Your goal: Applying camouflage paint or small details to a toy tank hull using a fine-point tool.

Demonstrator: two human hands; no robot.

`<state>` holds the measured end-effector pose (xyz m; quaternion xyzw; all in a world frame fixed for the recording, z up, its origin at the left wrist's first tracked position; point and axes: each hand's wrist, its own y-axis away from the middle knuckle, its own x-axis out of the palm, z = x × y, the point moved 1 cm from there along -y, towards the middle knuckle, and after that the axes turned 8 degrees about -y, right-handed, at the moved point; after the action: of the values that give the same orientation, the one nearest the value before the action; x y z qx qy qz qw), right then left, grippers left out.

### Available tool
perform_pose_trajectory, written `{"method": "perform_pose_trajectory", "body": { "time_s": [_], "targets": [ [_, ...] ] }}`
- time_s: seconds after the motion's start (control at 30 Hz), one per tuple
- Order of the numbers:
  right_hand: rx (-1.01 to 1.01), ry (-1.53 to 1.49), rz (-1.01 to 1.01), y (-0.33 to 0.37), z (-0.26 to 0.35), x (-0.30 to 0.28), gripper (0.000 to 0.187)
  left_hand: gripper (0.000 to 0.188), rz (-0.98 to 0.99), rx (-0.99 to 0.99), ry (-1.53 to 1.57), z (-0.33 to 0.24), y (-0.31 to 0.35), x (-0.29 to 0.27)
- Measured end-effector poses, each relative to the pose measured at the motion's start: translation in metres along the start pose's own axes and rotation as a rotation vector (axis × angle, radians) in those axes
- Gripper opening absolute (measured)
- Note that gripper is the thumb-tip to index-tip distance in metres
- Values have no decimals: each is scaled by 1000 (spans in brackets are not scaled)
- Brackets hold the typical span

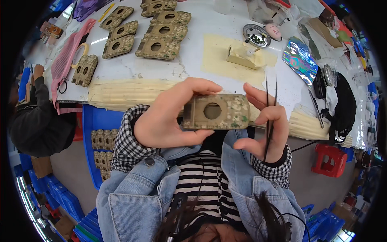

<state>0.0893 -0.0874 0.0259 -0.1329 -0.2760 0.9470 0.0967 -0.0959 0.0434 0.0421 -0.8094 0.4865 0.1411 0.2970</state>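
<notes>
In front of my chest my left hand (163, 119) grips a camouflage toy tank hull (234, 111) by its left end, thumb below and fingers above. The hull's round hole faces up toward me. A pair of black tweezers (268, 135) rests in my right hand (278, 127), its points upward, between the fingers and palm. The right thumb and fingertips are spread near the hull's right end, apart from it. Beyond my hands, a small beige block with a pale top (244, 56) sits on yellowish paper. A round metal dish (256, 35) holds small dark green parts.
More camouflage hulls (161, 34) stand in rows at the far left. Tape strips (129, 92) line the table's front edge. A blue tray (92, 161) with hulls is at lower left. Shiny foil (299, 60) and a red stool (329, 160) lie right. Another person's sleeve (40, 117) shows left.
</notes>
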Motion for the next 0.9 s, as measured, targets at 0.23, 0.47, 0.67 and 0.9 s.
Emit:
{"method": "perform_pose_trajectory", "body": {
  "time_s": [0.23, 0.47, 0.67, 0.9],
  "targets": [
    [50, -71, -51, 3, -3, -2, 50, 77, -12, -14, 248, 11, -6, 23],
    [-67, -40, -205, -11, -9, 3, 51, 97, -274, -200, 1051, 22, -13, 62],
    [-46, 45, -148, -15, -9, -6, 50, 86, -326, -296, 1229, 19, -23, 78],
    [-103, 204, -423, -15, -16, -26, 12, 81, -228, -63, 1802, 40, -38, 66]
  ]
}}
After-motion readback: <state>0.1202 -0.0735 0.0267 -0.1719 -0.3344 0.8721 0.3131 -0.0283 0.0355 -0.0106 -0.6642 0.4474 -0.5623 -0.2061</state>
